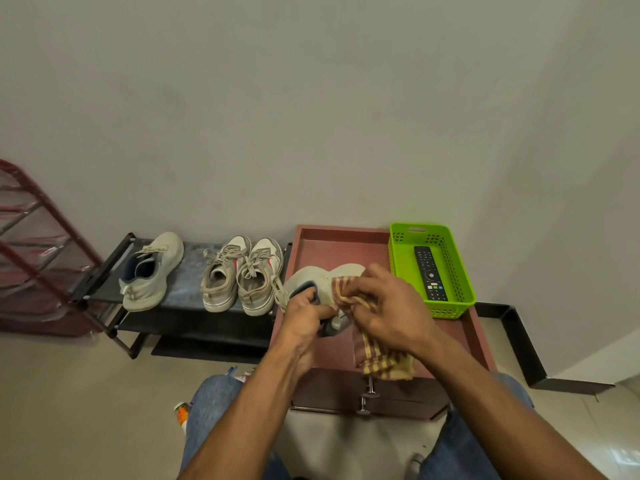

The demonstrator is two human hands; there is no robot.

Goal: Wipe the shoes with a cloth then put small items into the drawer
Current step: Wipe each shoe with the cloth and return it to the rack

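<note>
Right now, from my head camera, my left hand [304,308] grips the white shoe [323,278] at its dark heel collar, fingers curled round the rim, while my right hand [384,303] is bunched on the striped cloth [377,358] and presses it against the shoe's side; the cloth's loose end trails down toward me over the front edge of the reddish cabinet top [339,244], where the shoe rests. What I judge could go wrong: the shoe is steadied only at the heel, so a hard wipe could twist it out of my left fingers or push it off toward the floor, and the dangling cloth could snag on the drawer handle [369,398] just below my grip. Beyond my right hand sits a green basket [401,271] holding 1 remote [429,273], close enough that a wide stroke might knock it. To the left of my grip, 3 more shoes wait on the black rack [194,292]: a pair of sneakers [242,275] nearest, 1 white shoe further off. An orange bottle [181,414] lies on the floor by my left knee. The drawer looks closed.
</note>
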